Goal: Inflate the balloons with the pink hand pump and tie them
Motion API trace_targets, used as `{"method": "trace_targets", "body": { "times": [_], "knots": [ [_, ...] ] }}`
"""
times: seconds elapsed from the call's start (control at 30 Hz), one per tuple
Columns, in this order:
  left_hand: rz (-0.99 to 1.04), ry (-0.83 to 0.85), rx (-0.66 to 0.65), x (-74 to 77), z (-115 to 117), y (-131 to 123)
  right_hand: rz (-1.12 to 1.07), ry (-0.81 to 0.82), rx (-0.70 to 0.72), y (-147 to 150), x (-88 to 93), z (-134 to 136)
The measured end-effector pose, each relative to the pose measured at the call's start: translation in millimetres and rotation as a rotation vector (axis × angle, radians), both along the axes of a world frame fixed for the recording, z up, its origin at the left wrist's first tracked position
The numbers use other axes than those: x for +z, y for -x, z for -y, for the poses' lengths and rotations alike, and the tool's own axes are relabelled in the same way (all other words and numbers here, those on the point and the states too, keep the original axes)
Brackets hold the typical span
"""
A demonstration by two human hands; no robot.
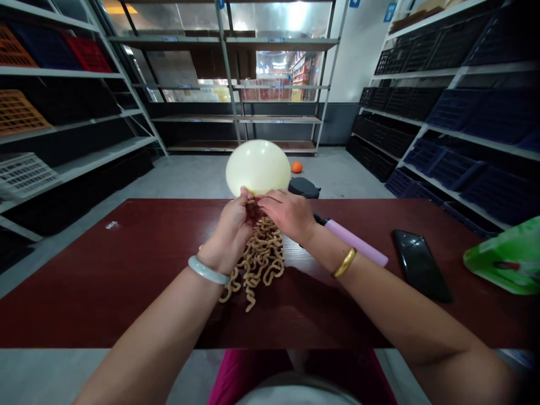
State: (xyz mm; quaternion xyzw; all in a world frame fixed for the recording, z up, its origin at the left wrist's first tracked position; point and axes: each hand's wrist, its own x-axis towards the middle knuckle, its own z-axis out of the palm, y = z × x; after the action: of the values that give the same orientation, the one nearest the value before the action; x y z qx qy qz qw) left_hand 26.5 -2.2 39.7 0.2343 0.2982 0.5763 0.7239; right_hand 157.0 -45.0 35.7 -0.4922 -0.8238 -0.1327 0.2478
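A pale yellow inflated balloon (258,167) stands above the far side of the table, its neck end toward me. My left hand (237,220) is closed at the balloon's neck, thumb up against its base. Fingers of my right hand (291,212) are bent and pinched at the same spot, touching the left fingers. The neck itself is mostly hidden between them. Below and between my hands lies a heap of curly tan strands (264,247), partly covered by the left hand.
A purple cylinder with a black end (356,242) lies beside my right forearm. Farther right are a black phone (421,264) and a green bag (506,256) on the dark red table (105,292). Beyond, an orange ball-like thing (297,167) rests on the floor. Shelves with crates line both sides.
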Motion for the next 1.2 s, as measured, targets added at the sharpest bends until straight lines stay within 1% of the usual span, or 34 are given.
{"method": "trace_targets", "body": {
  "times": [0.1,0.17,0.23,0.3,0.4,0.5,0.57,0.67,0.83,0.93,1.0,1.07,1.13,1.2],
  "knots": [
    [-0.070,-0.106,0.121,8.9,-10.7,24.7,-0.122,0.079,0.023,-2.8,-7.6,2.1],
    [-0.076,-0.176,0.204,15.3,-17.7,46.0,-0.160,0.136,0.031,-4.4,-12.9,2.0],
    [-0.090,-0.217,0.283,17.7,-23.6,65.7,-0.182,0.181,0.041,-4.3,-18.2,-1.6],
    [-0.129,-0.226,0.308,14.2,-28.0,80.9,-0.198,0.213,0.054,-1.0,-23.3,-9.2],
    [-0.170,-0.209,0.289,1.5,-31.5,94.0,-0.187,0.254,0.080,11.8,-30.5,-25.8],
    [-0.151,-0.174,0.262,-10.0,-32.4,98.7,-0.122,0.287,0.107,31.2,-37.0,-43.8],
    [-0.135,-0.147,0.247,-14.1,-32.7,99.4,-0.078,0.303,0.128,45.3,-40.7,-53.8],
    [-0.101,-0.129,0.226,-16.6,-34.0,99.0,-0.047,0.321,0.151,66.2,-44.9,-64.4],
    [-0.005,-0.110,0.206,-19.0,-38.0,97.0,-0.031,0.354,0.131,100.0,-51.0,-80.0],
    [0.019,-0.105,0.203,-19.3,-38.9,95.6,-0.020,0.395,0.138,113.9,-55.5,-89.8],
    [0.025,-0.135,0.219,-19.2,-38.6,95.1,-0.031,0.425,0.139,115.4,-56.6,-93.0],
    [0.028,-0.189,0.243,-19.3,-38.2,95.1,-0.073,0.446,0.138,109.0,-54.0,-92.8],
    [0.024,-0.244,0.278,-20.3,-38.2,95.6,-0.147,0.458,0.127,96.3,-46.2,-90.3],
    [0.011,-0.275,0.302,-22.1,-38.9,96.1,-0.220,0.470,0.108,80.4,-33.5,-86.0]
  ]
}}
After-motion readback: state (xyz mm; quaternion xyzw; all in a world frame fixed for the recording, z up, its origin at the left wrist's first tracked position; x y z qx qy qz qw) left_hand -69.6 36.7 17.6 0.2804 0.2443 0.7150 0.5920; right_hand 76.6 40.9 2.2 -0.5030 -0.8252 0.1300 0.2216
